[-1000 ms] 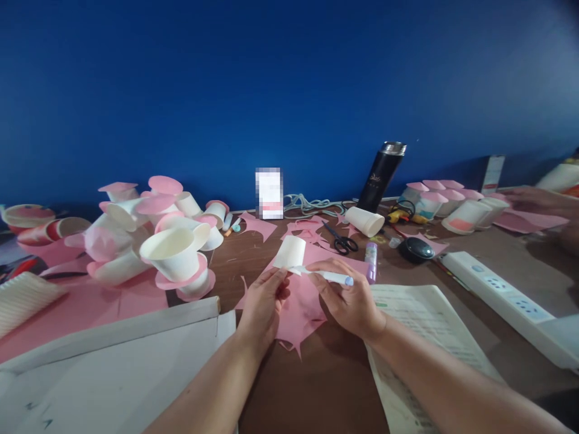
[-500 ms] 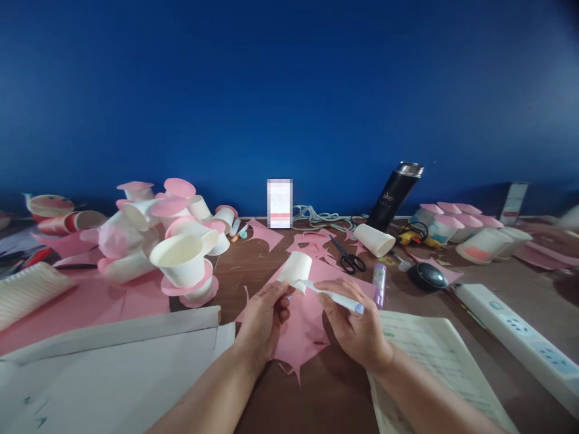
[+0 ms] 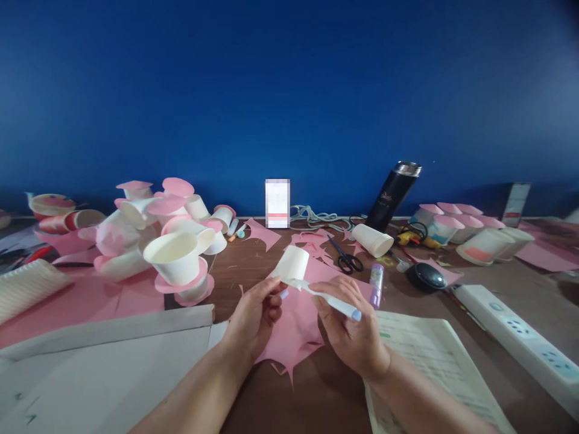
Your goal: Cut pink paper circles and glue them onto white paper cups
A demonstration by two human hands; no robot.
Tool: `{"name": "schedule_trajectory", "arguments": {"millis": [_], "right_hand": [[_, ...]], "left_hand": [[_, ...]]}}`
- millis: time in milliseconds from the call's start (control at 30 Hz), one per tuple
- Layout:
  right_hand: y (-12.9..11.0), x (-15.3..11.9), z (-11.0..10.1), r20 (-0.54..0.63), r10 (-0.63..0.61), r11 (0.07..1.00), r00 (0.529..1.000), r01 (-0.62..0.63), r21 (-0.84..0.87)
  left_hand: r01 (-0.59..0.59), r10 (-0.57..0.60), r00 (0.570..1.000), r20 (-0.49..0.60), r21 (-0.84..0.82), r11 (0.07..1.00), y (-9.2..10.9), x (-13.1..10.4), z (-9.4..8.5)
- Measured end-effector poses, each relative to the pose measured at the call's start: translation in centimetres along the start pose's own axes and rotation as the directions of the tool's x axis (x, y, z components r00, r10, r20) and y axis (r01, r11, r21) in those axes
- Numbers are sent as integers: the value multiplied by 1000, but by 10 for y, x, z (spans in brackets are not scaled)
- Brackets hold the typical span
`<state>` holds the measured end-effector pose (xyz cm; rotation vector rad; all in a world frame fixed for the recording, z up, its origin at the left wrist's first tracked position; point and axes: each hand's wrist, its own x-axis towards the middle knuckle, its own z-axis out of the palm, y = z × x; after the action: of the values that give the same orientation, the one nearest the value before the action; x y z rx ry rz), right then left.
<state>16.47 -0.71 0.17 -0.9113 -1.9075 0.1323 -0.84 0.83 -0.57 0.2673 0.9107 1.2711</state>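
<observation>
The pale working end of your pen [image 3: 335, 303] blurs into the near edge of the cup [image 3: 293, 262] — whether the two touch is hard to make out. A small blue bit [image 3: 284, 294] pokes out by your left hand [image 3: 256, 307]; the rest of it is covered, so you cannot tell what it is. The inside of the cup is out of sight. The screen of the phone [image 3: 277, 205] is pixelated, the white board [image 3: 122, 374] is cut off at lower left, and your right forearm [image 3: 420, 398] covers part of the sheet [image 3: 420, 337].

The cup is straight ahead of you, over the pink paper [image 3: 294, 337], its near edge pinched by your left hand. Its long axis runs away from you, the far end leaning slightly right. Your right hand [image 3: 355, 322] holds the pen slantwise, working end toward the cup and blue end down to the right.

Just beside your right hand stands the purple tube [image 3: 376, 283]. Beyond it are the scissors [image 3: 347, 262] and a white cup lying on its side [image 3: 373, 241], with the flask [image 3: 392, 196] tilted behind. The mouse [image 3: 425, 276] and power strip [image 3: 520, 337] lie farther right; a jumble of pink-trimmed cups [image 3: 174, 259] crowds the left — well apart from the pen.
</observation>
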Motion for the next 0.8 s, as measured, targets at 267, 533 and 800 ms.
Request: {"name": "schedule_trajectory", "arguments": {"millis": [267,533,800], "right_hand": [[0,-1,2,-21,25,999,999,-26,-37],[-1,-2,1,-28,61,998,998,-61,28],[7,-8,2,-129,178,979,976,-162,125]], "left_hand": [[60,-60,998,0,-91,994,4,-1,1],[111,-111,994,9,-128,986,8,0,0],[50,-59,997,-53,-151,987,16,0,1]]}}
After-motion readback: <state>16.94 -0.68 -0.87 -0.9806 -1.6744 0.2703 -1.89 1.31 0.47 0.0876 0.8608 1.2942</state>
